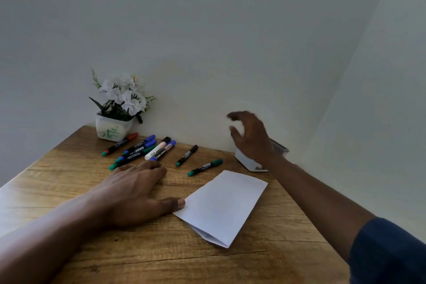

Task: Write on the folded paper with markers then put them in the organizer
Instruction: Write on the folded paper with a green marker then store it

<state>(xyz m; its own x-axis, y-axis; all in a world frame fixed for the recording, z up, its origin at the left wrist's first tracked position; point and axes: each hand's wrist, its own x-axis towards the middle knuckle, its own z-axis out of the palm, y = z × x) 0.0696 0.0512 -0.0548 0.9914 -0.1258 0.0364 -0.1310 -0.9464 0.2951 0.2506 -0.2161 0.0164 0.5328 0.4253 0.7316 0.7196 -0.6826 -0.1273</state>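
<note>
Presently the left hand (136, 191) is laid flat on the table (253, 265), palm down. Its fingers are stretched straight and nothing is gripped. Its thumb tip is set against the left corner of the paper (223, 205). The right hand (251, 138) is held raised off the table and is blurred. Its fingers are spread and loosely curled, with a wide gap to the thumb, and nothing is held in it. Its forearm is bare, and a dark blue sleeve (387, 251) is seen at the upper arm.

The folded paper is laid flat between the 2 hands, just right of the left thumb and nearer the body than the right hand. A cluster of markers (143, 150) is spread just beyond the left fingertips; whether any is touched cannot be told. 2 more are set apart between the hands, beyond the paper: a black-capped marker (187, 155) and a green-capped marker (205, 166).

The white organizer (244, 160) is placed directly under the right hand and wrist, by which much of it is hidden. A potted plant (113, 129) is stood beyond the cluster, against the wall (207, 30), well away from the right hand.
</note>
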